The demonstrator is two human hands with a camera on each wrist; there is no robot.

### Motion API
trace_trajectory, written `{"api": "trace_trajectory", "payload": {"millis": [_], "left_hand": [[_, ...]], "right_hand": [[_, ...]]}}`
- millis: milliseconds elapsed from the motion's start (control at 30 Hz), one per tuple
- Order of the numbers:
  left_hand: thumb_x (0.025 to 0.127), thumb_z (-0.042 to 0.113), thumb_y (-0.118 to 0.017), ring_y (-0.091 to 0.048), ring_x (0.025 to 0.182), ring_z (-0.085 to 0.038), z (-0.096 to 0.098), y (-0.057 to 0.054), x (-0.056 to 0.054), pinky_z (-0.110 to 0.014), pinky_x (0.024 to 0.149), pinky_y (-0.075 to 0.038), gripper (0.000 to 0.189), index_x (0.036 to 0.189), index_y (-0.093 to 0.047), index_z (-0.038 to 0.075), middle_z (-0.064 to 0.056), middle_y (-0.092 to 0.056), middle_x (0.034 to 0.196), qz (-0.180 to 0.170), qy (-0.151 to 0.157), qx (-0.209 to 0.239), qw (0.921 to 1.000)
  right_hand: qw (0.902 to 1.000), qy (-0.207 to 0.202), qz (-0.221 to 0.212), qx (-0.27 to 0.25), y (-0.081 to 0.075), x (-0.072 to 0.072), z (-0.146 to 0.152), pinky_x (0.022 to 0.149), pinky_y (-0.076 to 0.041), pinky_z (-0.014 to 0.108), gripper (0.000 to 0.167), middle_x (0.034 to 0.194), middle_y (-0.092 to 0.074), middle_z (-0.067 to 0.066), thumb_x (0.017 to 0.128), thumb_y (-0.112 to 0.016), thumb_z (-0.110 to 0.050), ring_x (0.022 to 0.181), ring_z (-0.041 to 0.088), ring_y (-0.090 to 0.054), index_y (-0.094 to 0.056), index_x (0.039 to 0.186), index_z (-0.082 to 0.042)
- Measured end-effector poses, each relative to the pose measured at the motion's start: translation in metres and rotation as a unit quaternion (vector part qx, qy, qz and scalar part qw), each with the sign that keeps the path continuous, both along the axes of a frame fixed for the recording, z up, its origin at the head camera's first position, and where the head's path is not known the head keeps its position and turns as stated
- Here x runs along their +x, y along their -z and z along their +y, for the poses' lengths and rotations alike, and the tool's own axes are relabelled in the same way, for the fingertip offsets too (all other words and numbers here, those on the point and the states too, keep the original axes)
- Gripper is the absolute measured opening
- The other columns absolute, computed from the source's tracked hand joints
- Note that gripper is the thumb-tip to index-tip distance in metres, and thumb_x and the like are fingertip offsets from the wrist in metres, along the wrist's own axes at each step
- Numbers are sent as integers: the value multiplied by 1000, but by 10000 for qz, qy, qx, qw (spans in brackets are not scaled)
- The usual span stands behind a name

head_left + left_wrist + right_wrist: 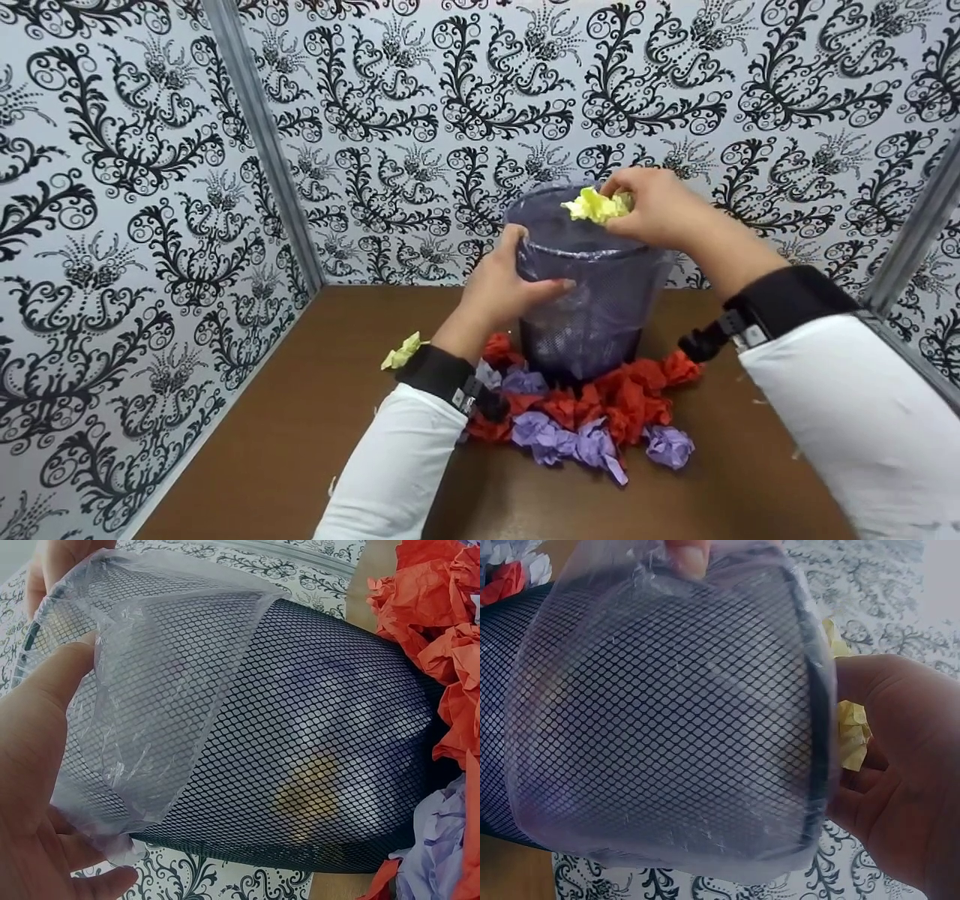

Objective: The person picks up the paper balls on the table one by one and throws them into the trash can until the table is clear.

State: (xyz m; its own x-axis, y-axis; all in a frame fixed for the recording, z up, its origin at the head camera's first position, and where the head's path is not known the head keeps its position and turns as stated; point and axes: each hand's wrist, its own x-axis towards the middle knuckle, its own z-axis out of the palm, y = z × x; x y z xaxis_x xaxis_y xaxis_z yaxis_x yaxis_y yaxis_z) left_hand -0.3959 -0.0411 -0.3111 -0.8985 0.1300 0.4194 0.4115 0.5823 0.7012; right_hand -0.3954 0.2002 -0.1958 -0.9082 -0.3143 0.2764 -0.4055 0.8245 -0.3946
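My right hand [654,208] pinched crumpled yellow paper [592,205] over the mouth of the bin [592,315]. My left hand [499,285] gripped it near the top; red paper [634,394] and purple paper [670,447] lay by its base.

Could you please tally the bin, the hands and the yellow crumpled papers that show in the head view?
Bin: 1
Left hand and right hand: 2
Held yellow paper and loose yellow paper: 2
Total: 5
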Motion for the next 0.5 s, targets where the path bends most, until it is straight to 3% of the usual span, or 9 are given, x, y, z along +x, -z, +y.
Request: {"api": "trace_trajectory", "payload": {"millis": [267,500], "left_hand": [[61,62,-92,-68,94,-16,0,0,0,-41,86,-60,83,125,-45,39,7,-68,103,26,45,21,10000],[60,65,-91,-67,93,-17,0,0,-1,-40,82,-59,83,122,-44,38,7,-68,101,39,-10,-51,10000]], "right_hand": [[9996,-112,-274,46,3,-15,-9,94,-56,49,39,127,-62,19,88,-69,-14,108,34,-60,-61,125,-8],[9994,-164,-254,157,13,-25,-11,93,-54,50,38,119,-64,19,87,-74,-23,105,34,-60,-65,120,-6]]}}
